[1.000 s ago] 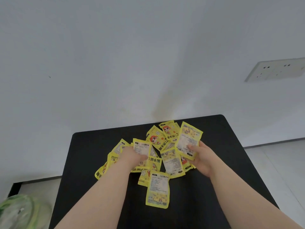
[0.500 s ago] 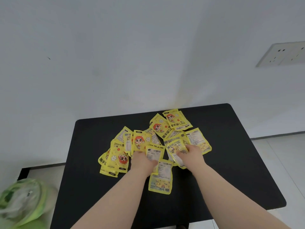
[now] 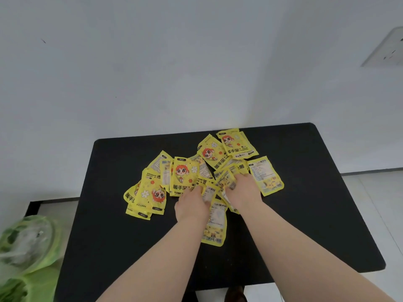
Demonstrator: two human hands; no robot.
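Observation:
Several yellow hand-warmer packets (image 3: 185,175) lie scattered and overlapping on a black table (image 3: 109,236). Some show a red-haired cartoon figure, others their printed backs. My left hand (image 3: 192,203) and my right hand (image 3: 244,190) sit close together over the middle of the pile. The left hand's fingertips pinch a back-side-up packet (image 3: 209,191). Fingers of the right hand curl round crumpled packets (image 3: 225,180). One packet (image 3: 214,227) lies nearer me, partly under both wrists. Another packet (image 3: 265,175) lies flat just right of the right hand.
A green and clear plastic bag (image 3: 28,247) sits low at the left, beside the table. A white wall rises right behind the table, with a socket plate (image 3: 386,49) at upper right. Pale floor (image 3: 375,192) shows to the right. A dark shoe (image 3: 235,293) shows under the near edge.
My right hand let go of the packet it held up at the far right, which now lies flat, and came in beside the left. Both hands now grip packets mid-pile.

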